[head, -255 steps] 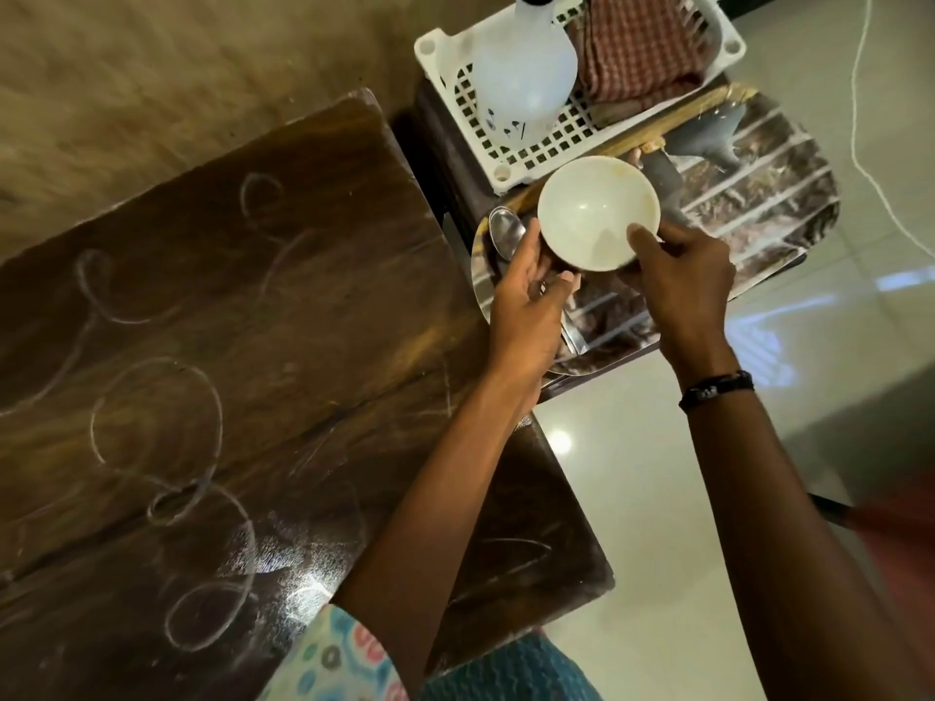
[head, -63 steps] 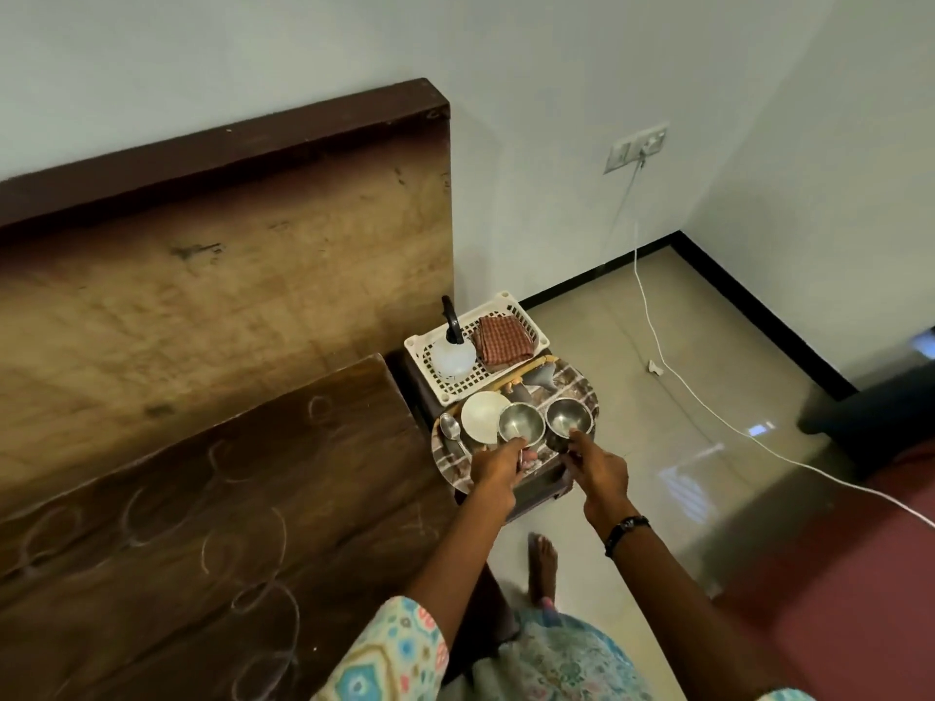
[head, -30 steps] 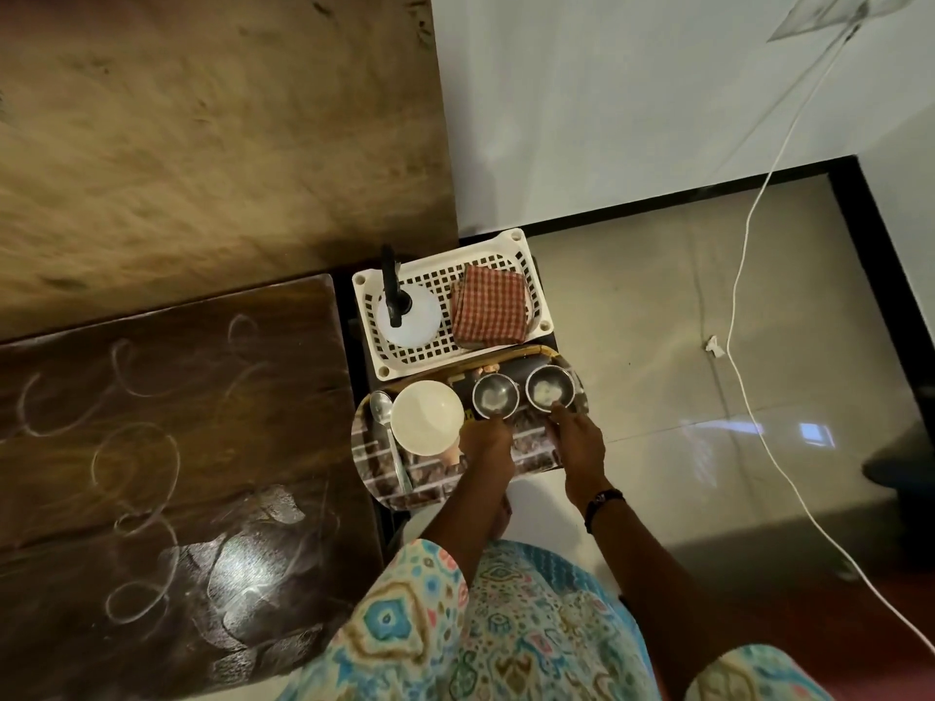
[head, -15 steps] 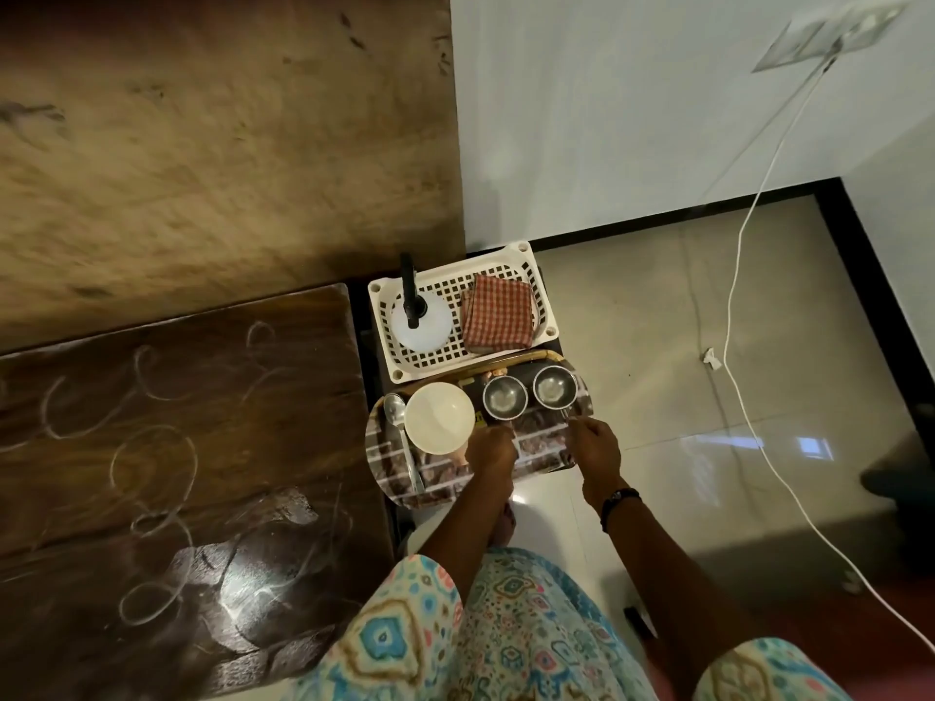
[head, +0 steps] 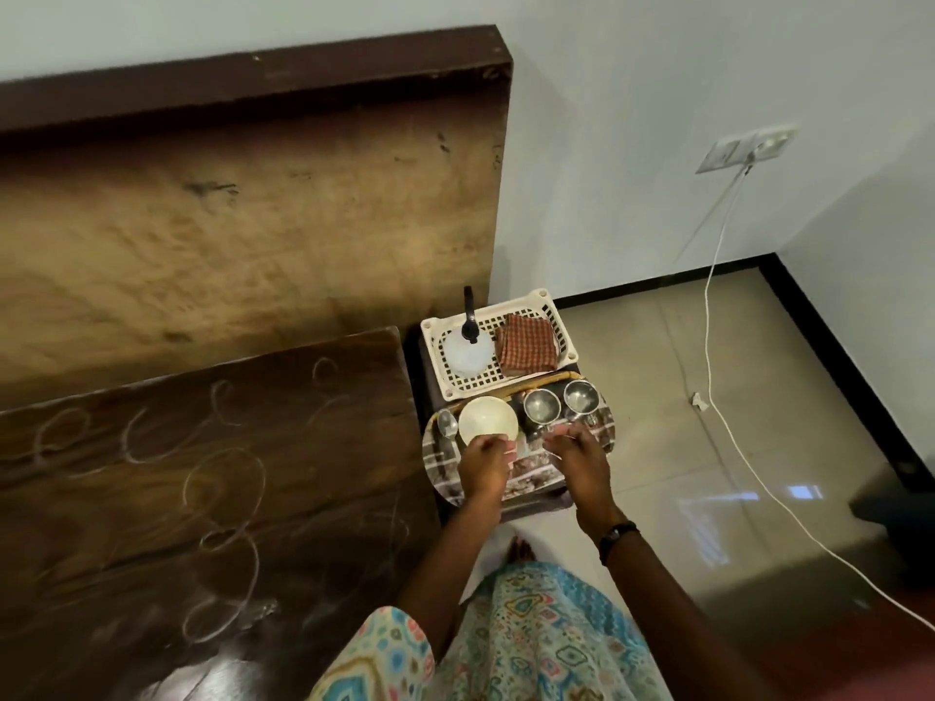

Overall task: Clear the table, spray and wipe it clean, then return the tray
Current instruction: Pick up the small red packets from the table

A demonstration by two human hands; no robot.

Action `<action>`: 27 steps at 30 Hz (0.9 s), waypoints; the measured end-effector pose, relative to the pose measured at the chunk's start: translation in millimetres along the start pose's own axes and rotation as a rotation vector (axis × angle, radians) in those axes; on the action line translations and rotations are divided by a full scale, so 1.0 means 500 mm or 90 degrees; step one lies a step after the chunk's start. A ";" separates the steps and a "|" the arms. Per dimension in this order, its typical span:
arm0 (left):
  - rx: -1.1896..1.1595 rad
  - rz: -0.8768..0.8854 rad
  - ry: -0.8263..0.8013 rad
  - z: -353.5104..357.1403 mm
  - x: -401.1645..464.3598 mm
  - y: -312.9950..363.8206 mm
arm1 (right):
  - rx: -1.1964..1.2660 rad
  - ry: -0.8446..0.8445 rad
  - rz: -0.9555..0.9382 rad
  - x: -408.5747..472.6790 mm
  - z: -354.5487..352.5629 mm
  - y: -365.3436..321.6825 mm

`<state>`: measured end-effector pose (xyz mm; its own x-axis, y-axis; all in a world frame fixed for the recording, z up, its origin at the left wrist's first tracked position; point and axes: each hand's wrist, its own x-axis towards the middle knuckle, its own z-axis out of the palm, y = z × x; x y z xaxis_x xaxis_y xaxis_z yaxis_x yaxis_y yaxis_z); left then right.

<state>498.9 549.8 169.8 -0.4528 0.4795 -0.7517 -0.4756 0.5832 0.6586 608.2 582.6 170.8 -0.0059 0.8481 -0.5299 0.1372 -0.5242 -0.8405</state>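
1. Cleared: the table [head: 202, 498] holds no dishes, only chalky ring marks; bowl [head: 488, 419], spoon [head: 447, 425] and 2 steel cups [head: 540, 404] sit on the tray [head: 445, 473] beside it.
2. Left hand [head: 484, 468] and right hand [head: 577, 460] hover over the tray, fingers loosely curled, gripping nothing.
3. Spray bottle [head: 468, 346] and cloth [head: 526, 344] wait untouched in the basket [head: 551, 308]; spraying, wiping and the tray's return likely remain.

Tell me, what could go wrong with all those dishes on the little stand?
The tray sticks out past the small dark stand under it, so a push from the left hand or right hand might tip it. The two steel cups stand close together by the white bowl, so a bump could knock them over. The white cable lying across the floor might trip someone.
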 end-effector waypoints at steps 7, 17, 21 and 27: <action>-0.079 0.069 -0.067 -0.201 -0.124 0.031 | 0.125 0.001 -0.034 -0.182 0.097 -0.019; -0.088 0.133 -0.063 -0.440 -0.241 0.034 | 0.137 -0.044 -0.075 -0.385 0.246 0.010; -0.110 0.141 -0.054 -0.523 -0.271 0.016 | 0.106 -0.095 -0.110 -0.455 0.282 0.019; -0.146 0.157 -0.014 -0.669 -0.323 -0.021 | 0.080 -0.149 -0.143 -0.565 0.343 0.039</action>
<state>324.8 247.1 296.6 -0.5600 0.6031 -0.5680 -0.5127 0.2863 0.8094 442.7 319.4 284.4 -0.2510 0.9103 -0.3291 -0.0163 -0.3439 -0.9388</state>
